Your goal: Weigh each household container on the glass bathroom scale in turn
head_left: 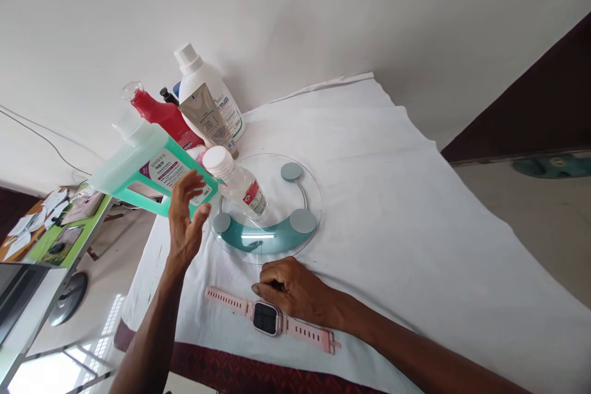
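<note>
My left hand (187, 218) is raised beside a clear plastic bottle (249, 194) with a white cap, its fingers bent and apart, holding nothing. The bottle stands on a round glass scale (258, 240) with grey pads and a teal curved band. Loosely curled, my right hand (293, 286) rests on the cloth at the scale's near edge, and nothing shows in its fingers. Just below it lies a pink smartwatch (266, 318) with its strap spread out and screen dark.
Behind my left hand stand a green liquid jug (138, 163), a red bottle (164, 114), a beige tube (207, 114) and a white bottle (226, 98). White cloth (392, 215) covers the table against the wall. A green-topped desk (60, 240) with papers is at far left.
</note>
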Motion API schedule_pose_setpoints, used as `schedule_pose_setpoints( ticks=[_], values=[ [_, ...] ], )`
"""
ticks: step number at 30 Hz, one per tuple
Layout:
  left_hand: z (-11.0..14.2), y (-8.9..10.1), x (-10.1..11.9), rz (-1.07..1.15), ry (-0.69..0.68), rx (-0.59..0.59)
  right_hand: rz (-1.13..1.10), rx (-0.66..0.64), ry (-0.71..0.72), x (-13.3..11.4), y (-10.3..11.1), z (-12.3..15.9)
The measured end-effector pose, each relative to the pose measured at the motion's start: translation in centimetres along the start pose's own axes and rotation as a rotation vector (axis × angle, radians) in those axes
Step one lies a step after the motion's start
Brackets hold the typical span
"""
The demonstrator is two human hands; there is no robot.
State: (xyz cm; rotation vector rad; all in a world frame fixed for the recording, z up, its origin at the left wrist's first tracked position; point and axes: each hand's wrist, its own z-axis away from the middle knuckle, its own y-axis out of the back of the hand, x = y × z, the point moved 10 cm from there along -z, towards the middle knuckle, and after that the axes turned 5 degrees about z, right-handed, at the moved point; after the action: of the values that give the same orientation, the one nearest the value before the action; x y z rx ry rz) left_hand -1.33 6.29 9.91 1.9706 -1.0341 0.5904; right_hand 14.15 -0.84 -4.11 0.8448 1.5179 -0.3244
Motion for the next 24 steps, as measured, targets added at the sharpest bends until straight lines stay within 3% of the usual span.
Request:
schedule_pose_setpoints(
  ticks=[3,5,8,13,24],
  values=[
    [4.1,3.2,-5.6,-0.030,0.250,0.216,0.003,0.029,-0.007,0.1,0.2,0.1],
    [6.5,3.9,-8.6,-0.048,0.377,0.261,0.006,0.037,-0.008,0.1,0.3,0.1],
    [8.2,4.0,-10.9,-0.063,0.456,0.276,0.009,0.036,-0.015,0.1,0.2,0.2],
    [8.0,3.0,-11.9,-0.082,0.512,0.195,0.000,0.024,-0.030,0.1,0.2,0.1],
    [7.9,2.3,-11.8,-0.208,0.553,0.084,0.056,0.032,-0.037,0.2,0.1,0.4]
  ],
)
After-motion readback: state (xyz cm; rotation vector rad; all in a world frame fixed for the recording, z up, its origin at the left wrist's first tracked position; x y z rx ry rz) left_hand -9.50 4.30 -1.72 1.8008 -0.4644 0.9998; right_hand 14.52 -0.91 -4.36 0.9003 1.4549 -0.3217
